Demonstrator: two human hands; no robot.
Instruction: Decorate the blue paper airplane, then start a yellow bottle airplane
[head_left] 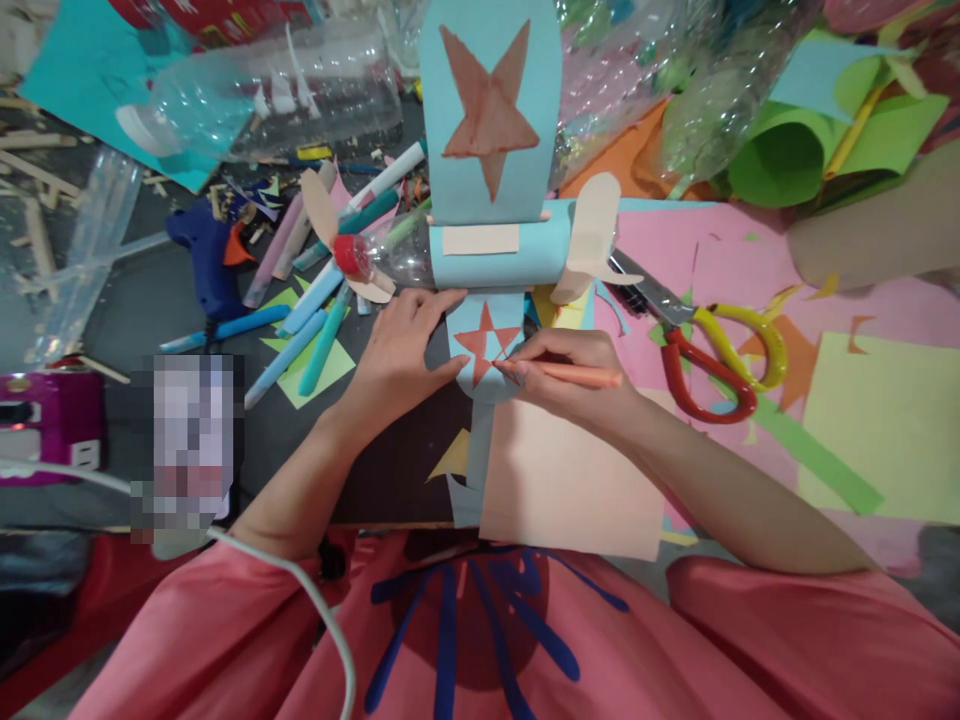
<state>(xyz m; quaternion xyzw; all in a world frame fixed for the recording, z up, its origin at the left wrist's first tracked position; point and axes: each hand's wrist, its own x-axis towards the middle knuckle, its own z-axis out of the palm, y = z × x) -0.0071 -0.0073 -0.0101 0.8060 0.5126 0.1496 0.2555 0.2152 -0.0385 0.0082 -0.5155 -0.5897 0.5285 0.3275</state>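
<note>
A model airplane (495,255), built from a clear bottle wrapped in light blue paper, lies in front of me. Its red cap (349,256) carries a paper propeller, and a filled-in star (491,105) shows on the far wing. On the near wing is a smaller star (486,342), coloured in on the left and partly still blue on the right. My right hand (574,370) grips an orange-red marker (577,374), its tip at that star. My left hand (409,350) rests with thumb and fingers spread against the near wing's left edge.
Scissors (694,325) with red and yellow handles lie to the right on coloured paper. Several markers (307,310) and a blue glue gun (202,255) are on the left. A plastic bottle (277,95) lies behind them. A phone (193,435) sits near the front edge beside a white cable (300,580).
</note>
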